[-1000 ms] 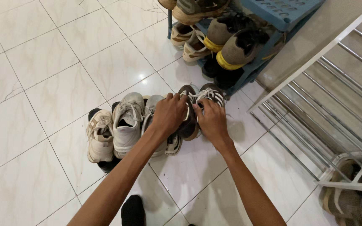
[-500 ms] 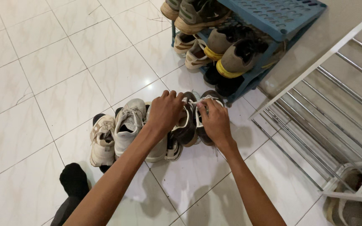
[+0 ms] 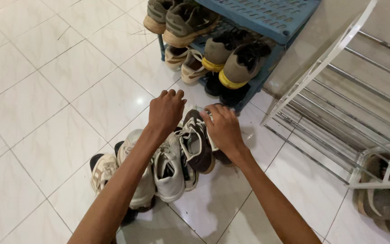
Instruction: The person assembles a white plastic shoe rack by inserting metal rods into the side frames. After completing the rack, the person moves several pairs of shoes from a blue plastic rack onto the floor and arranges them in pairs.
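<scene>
A pair of dark brown sneakers (image 3: 198, 143) with white laces is tilted up off the white tiled floor (image 3: 50, 90), between my two hands. My left hand (image 3: 165, 110) is curled over the far end of the left sneaker. My right hand (image 3: 222, 129) grips the right sneaker, which is mostly hidden beneath it. Both shoes point toward the blue shoe rack (image 3: 267, 16) just beyond them.
Grey-white sneakers (image 3: 170, 174) and a beige sneaker (image 3: 101, 174) lie on the floor under my left arm. The blue rack holds olive sneakers (image 3: 183, 20) and grey shoes with yellow bands (image 3: 235, 68). A white metal rack (image 3: 339, 90) stands at the right, with shoes (image 3: 380, 203) beneath it.
Both hands have lifted the dark sneakers and carried them a little toward the blue rack. The view has shifted, and the dark sock seen half a second ago is out of sight.
</scene>
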